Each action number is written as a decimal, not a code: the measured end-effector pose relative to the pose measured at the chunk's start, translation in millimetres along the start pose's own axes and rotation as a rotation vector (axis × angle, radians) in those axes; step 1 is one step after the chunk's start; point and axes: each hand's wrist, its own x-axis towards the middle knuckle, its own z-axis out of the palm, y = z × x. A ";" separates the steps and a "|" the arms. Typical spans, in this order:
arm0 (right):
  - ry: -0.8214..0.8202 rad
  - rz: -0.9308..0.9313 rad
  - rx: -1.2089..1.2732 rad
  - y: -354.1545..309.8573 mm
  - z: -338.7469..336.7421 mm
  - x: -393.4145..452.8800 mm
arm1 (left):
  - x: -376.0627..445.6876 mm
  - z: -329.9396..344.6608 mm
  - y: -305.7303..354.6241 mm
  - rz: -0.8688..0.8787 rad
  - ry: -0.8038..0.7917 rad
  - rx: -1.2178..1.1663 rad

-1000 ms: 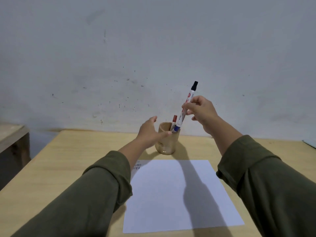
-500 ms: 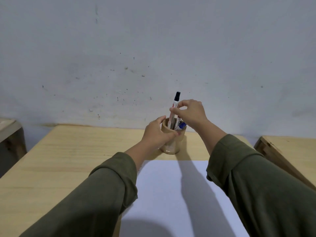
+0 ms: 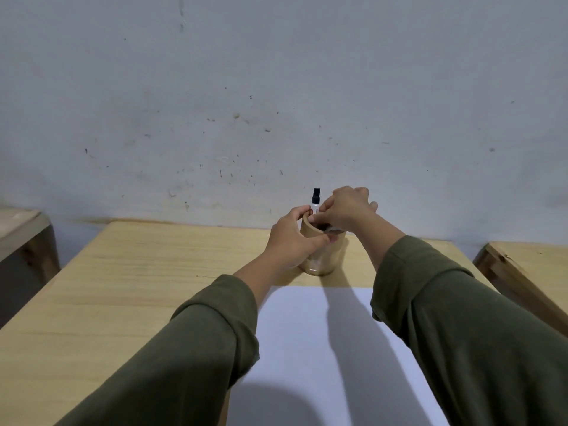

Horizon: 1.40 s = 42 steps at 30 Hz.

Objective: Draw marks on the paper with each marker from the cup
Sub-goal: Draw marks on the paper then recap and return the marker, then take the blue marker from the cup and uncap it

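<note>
A tan wooden cup point(image 3: 325, 259) stands on the table just beyond the white paper point(image 3: 322, 348). My left hand point(image 3: 292, 241) is wrapped around the cup's left side. My right hand point(image 3: 347, 210) hovers over the cup's mouth with its fingers curled down into it. A black-capped marker point(image 3: 315, 198) stands in the cup, its cap sticking up just left of my right fingers. A pale marker barrel point(image 3: 335, 231) shows under my right palm at the rim. Whether my fingers grip any marker is hidden.
The light wooden table point(image 3: 138, 287) reaches back to a grey-white wall. A second wooden table point(image 3: 18, 229) stands at the left and a third point(image 3: 528, 272) at the right. My arms' shadows fall across the paper.
My right hand lowered the black-capped marker from above into the cup and now sits on the rim. My left hand closed around the cup. The camera tilted and moved closer.
</note>
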 end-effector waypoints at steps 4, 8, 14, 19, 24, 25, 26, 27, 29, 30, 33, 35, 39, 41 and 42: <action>-0.048 -0.030 -0.016 0.5 -2.1 0.8 | 1.2 -0.3 -3.9 0.010 -0.003 -0.007; -0.057 -0.086 0.162 8.0 -4.5 1.5 | 3.0 0.0 -6.6 0.020 -0.005 0.004; 0.205 -0.166 0.422 26.8 -4.4 -15.5 | 0.9 0.4 -4.8 0.035 -0.007 -0.012; 0.241 -0.153 0.428 50.4 -1.1 -34.5 | -0.2 1.0 -5.3 0.028 0.005 -0.016; 0.185 -0.137 0.455 65.5 10.0 -36.8 | 0.5 2.2 -4.9 0.024 0.003 0.003; 0.180 -0.135 0.470 65.5 11.0 -35.5 | 1.1 2.1 -5.3 0.023 0.005 0.005; 0.176 -0.136 0.484 65.1 11.4 -34.1 | 1.7 1.8 -5.8 0.018 0.008 0.005; 0.168 -0.136 0.500 64.1 11.4 -33.0 | 2.3 1.4 -6.3 0.013 0.011 0.005; 0.145 -0.137 0.545 61.6 11.4 -32.0 | 2.4 1.2 -7.1 0.015 0.008 0.000; 0.139 -0.141 0.557 60.1 11.9 -31.5 | 2.0 1.1 -7.3 0.021 0.004 -0.003; 0.146 -0.142 0.529 55.1 15.2 -27.1 | 1.7 1.1 -8.1 0.028 -0.001 -0.015; 0.164 -0.139 0.517 51.4 16.7 -24.2 | 1.8 1.1 -8.8 0.029 0.000 -0.014; 0.236 -0.152 0.554 44.1 11.5 -22.4 | 2.3 1.8 -8.7 0.024 -0.002 -0.020; 0.275 -0.170 0.571 39.0 4.7 -22.8 | 3.4 0.7 -7.6 0.016 -0.006 -0.001; 0.292 -0.175 0.601 36.3 0.4 -23.2 | 3.1 -0.4 -6.7 0.017 -0.010 0.022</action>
